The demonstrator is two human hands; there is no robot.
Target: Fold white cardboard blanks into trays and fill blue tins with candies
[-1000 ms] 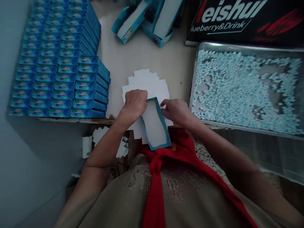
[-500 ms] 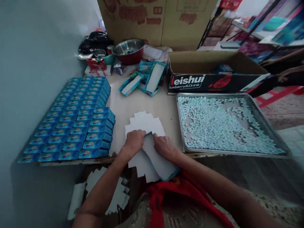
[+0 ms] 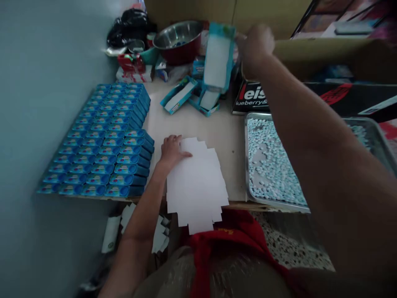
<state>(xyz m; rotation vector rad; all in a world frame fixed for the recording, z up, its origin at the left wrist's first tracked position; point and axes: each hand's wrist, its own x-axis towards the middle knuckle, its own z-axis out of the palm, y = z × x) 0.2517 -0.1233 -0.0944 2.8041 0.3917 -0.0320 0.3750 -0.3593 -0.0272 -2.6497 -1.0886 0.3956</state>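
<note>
My left hand [image 3: 173, 153] rests at the upper left edge of a stack of notched white card blanks [image 3: 198, 186], its thumb spread over the top sheet. The stack overhangs the front edge of the table. Farther off, at the back, my right hand [image 3: 258, 45], somewhat blurred, is closed at the right edge of an open folded blue box [image 3: 218, 62] with a white inside. That box is held tilted above other open blue boxes [image 3: 179, 97] lying on the table.
Rows of upright blue boxes [image 3: 102, 145] stand at the left. On the right are a metal tray [image 3: 247, 161] of pale blue candies and a black carton [image 3: 245, 99] behind it. A red-sided metal bowl [image 3: 173, 51] and a black plastic bag [image 3: 128, 27] sit at the back.
The folded box has gone from above the card stack to the back with my right hand. My left hand has let go of it and lies on the blanks. The view has shifted.
</note>
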